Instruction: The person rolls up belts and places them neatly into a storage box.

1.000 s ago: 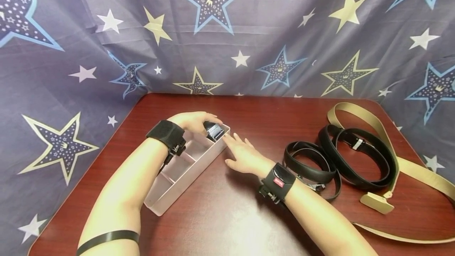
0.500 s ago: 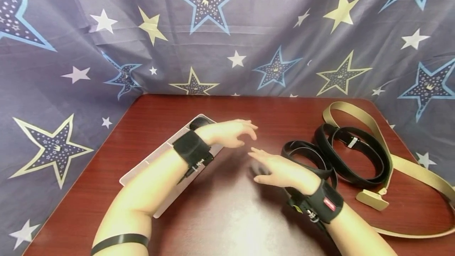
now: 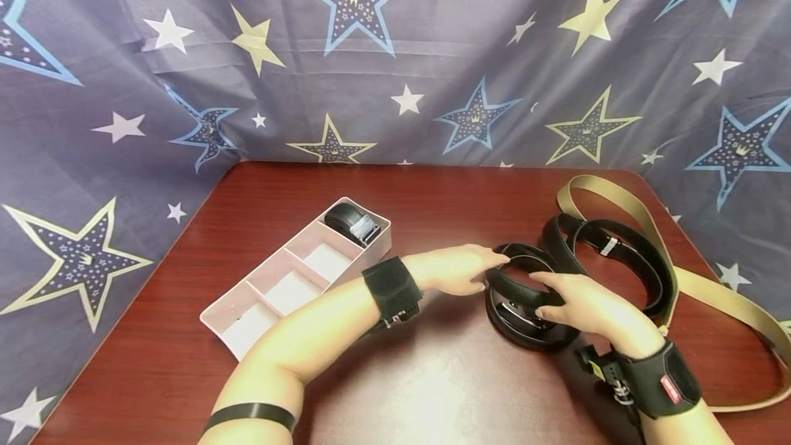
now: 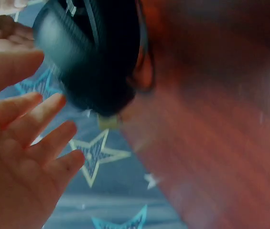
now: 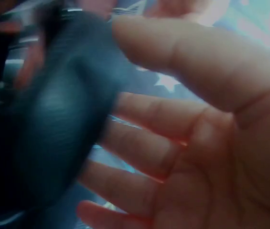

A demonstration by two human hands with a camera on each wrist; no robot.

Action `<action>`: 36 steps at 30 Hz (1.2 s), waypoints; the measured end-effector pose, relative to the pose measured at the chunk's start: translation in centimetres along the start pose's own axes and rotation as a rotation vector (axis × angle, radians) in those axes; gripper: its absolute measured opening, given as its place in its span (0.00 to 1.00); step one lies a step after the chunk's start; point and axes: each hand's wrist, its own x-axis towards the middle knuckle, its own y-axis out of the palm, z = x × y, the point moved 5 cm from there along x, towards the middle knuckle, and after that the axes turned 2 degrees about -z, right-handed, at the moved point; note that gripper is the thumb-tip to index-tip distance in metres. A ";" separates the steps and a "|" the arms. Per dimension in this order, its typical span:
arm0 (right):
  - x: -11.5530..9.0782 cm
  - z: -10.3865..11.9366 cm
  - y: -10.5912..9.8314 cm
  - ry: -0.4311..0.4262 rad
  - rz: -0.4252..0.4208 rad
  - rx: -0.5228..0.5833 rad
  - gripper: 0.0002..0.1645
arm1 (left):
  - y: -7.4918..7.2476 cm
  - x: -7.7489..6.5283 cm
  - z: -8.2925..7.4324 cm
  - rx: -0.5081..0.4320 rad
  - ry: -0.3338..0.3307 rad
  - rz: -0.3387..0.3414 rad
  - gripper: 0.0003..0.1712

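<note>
Flanking the small coil (image 3: 514, 288), left hand (image 3: 454, 270) and right hand (image 3: 593, 304) have their fingers apart; contact cannot be told. Open table (image 3: 432, 376) separates it from the tray (image 3: 373, 253); the large coil (image 3: 557, 239) crowds its right edge.

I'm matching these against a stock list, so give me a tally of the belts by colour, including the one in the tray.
Black: 3 (tray belt, middle belt between the left hand and right hand, wider-looped belt)
Tan: 1 (tan belt)
Total: 4 belts
</note>
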 end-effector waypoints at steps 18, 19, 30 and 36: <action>-0.9 1.6 3.8 -0.107 -0.181 -0.115 0.20 | 3.7 -1.5 -0.9 0.138 0.007 -0.074 0.15; -0.9 1.8 3.9 -0.111 -0.179 -0.125 0.20 | 3.8 -1.8 -0.8 0.133 0.006 -0.076 0.15; -1.0 4.3 5.1 -0.195 -0.179 -0.097 0.22 | 4.0 -4.8 -1.3 0.164 0.033 -0.105 0.09; -1.0 6.0 5.9 -0.314 -0.177 0.001 0.16 | 3.9 -7.0 -1.5 0.175 0.010 -0.099 0.07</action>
